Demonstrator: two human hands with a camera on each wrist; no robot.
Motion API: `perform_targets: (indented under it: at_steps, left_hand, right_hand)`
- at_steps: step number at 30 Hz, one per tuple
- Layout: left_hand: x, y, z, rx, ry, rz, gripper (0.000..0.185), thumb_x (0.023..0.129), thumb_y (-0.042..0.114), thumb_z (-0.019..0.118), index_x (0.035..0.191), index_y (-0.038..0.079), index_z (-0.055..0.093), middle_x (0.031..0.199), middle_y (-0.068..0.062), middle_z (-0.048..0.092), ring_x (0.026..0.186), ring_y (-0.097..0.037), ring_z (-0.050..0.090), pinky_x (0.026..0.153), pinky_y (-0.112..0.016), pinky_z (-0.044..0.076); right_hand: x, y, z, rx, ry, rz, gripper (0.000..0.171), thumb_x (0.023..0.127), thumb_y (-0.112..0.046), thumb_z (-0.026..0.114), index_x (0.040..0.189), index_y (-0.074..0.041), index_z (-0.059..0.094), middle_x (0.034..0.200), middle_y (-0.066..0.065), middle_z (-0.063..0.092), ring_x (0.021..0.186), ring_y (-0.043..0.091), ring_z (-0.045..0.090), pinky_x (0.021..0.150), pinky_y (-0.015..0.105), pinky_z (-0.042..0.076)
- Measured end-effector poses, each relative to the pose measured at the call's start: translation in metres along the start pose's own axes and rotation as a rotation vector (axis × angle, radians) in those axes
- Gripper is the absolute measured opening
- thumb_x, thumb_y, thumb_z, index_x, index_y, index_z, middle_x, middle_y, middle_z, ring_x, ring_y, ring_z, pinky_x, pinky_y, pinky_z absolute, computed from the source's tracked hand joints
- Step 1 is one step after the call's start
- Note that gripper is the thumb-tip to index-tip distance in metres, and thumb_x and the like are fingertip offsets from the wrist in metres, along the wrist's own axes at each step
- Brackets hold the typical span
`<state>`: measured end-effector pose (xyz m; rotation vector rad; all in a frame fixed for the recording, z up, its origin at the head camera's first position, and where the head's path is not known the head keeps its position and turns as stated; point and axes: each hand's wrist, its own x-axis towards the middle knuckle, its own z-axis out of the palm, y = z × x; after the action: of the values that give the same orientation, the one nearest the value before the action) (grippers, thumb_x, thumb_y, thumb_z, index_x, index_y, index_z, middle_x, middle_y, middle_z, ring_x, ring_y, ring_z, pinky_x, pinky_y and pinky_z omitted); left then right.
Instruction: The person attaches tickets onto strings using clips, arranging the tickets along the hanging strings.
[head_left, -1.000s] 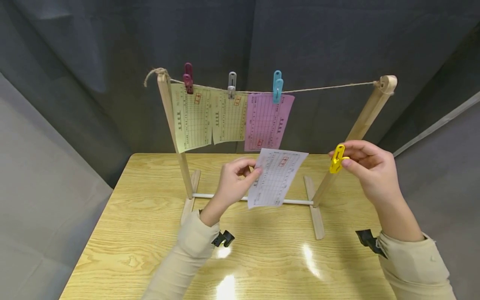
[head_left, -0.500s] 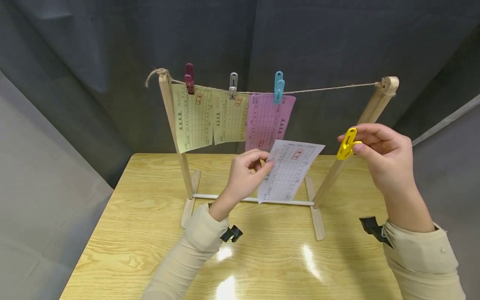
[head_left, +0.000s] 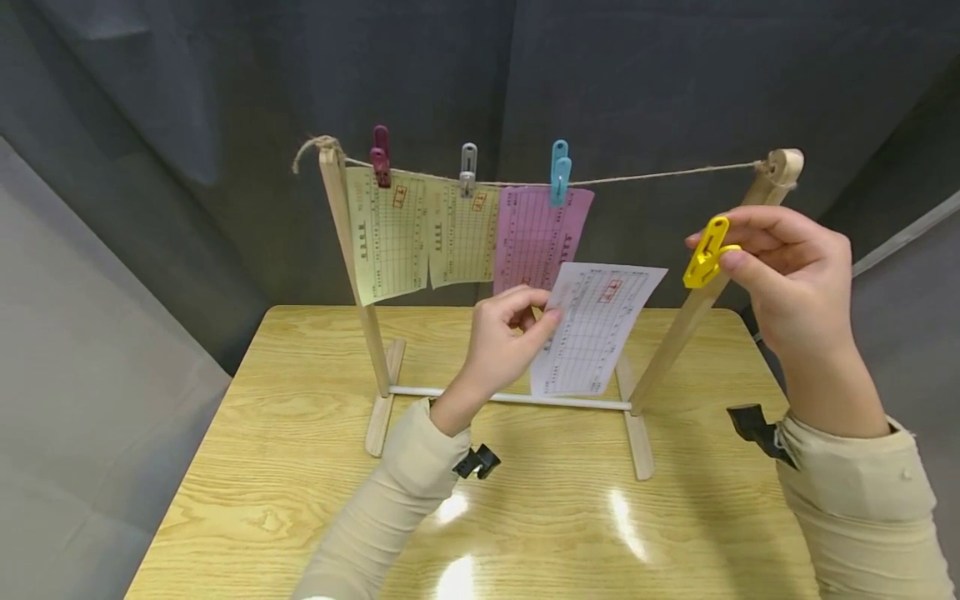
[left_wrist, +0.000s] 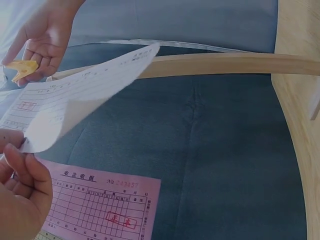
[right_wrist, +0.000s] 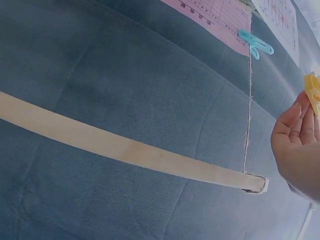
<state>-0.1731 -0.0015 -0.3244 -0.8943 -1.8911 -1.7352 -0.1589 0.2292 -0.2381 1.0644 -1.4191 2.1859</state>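
Nearest the camera, the left hand [head_left: 504,337] pinches the top corner of a white slip [head_left: 596,329] above the wooden table [head_left: 300,467], while the right hand [head_left: 787,275] grips a yellow clothespin [head_left: 705,252] between thumb and fingers (just in front of the rack's right post [head_left: 693,312]). Behind them, the twine [head_left: 660,176] carries two yellow slips [head_left: 416,233] and a pink slip [head_left: 532,237] under maroon [head_left: 380,155], grey [head_left: 468,168] and blue pegs [head_left: 558,172].

Head view: even, fairly bright overhead light, with two white glare patches on the wooden table [head_left: 525,517] in the lower centre of the frame, soft faint shadows, and sharp focus except for straight lines bowing slightly toward the edges. Both wrist views are dimmer, blue-tinted and strongly curved, with the near white slip [left_wrist: 75,100] slightly soft.
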Motion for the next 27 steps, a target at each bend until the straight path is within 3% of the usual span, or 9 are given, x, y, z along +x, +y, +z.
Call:
perform_targets:
  at_steps: [9, 15, 22, 24, 27]
  left_hand:
    - [0.011, 0.001, 0.007, -0.005, 0.023, 0.013, 0.008, 0.077, -0.007, 0.062, 0.084, -0.011, 0.065, 0.071, -0.016, 0.061, 0.049, -0.009, 0.04, 0.045, -0.017, 0.032]
    - [0.016, -0.001, 0.014, -0.026, 0.026, -0.036, 0.008, 0.078, -0.008, 0.061, 0.085, -0.012, 0.064, 0.069, -0.017, 0.059, 0.049, -0.01, 0.039, 0.045, -0.017, 0.032]
    - [0.024, 0.021, 0.017, -0.043, 0.023, -0.1, 0.01, 0.077, -0.012, 0.058, 0.086, -0.017, 0.061, 0.067, -0.023, 0.057, 0.049, -0.007, 0.036, 0.045, -0.015, 0.029]
    - [0.026, 0.02, 0.018, -0.056, 0.029, -0.108, 0.01, 0.078, -0.012, 0.058, 0.086, -0.017, 0.061, 0.067, -0.022, 0.057, 0.048, -0.007, 0.035, 0.045, -0.015, 0.028]
    - [0.027, 0.006, 0.022, -0.082, 0.033, -0.118, 0.011, 0.079, -0.01, 0.059, 0.088, -0.015, 0.062, 0.067, -0.021, 0.057, 0.047, -0.008, 0.034, 0.044, -0.016, 0.027]
  right_hand:
    - [0.01, 0.0, 0.004, 0.023, 0.023, -0.033, 0.031, 0.073, 0.013, 0.067, 0.097, 0.027, 0.051, 0.085, 0.026, 0.065, 0.079, 0.031, 0.064, 0.075, 0.028, 0.052]
    - [0.022, -0.001, 0.004, 0.011, 0.028, -0.04, 0.033, 0.073, 0.013, 0.067, 0.098, 0.027, 0.051, 0.086, 0.027, 0.064, 0.079, 0.032, 0.064, 0.075, 0.029, 0.052]
    - [0.04, -0.001, 0.005, -0.079, 0.011, -0.042, 0.029, 0.075, 0.011, 0.066, 0.096, 0.025, 0.053, 0.086, 0.024, 0.065, 0.082, 0.03, 0.064, 0.077, 0.028, 0.051]
    - [0.045, -0.001, 0.006, -0.082, 0.008, -0.046, 0.028, 0.075, 0.011, 0.066, 0.096, 0.025, 0.053, 0.085, 0.025, 0.065, 0.082, 0.03, 0.064, 0.078, 0.028, 0.051]
    - [0.053, -0.001, 0.006, -0.077, 0.004, -0.049, 0.027, 0.076, 0.012, 0.065, 0.096, 0.026, 0.052, 0.085, 0.025, 0.064, 0.082, 0.031, 0.064, 0.079, 0.029, 0.051]
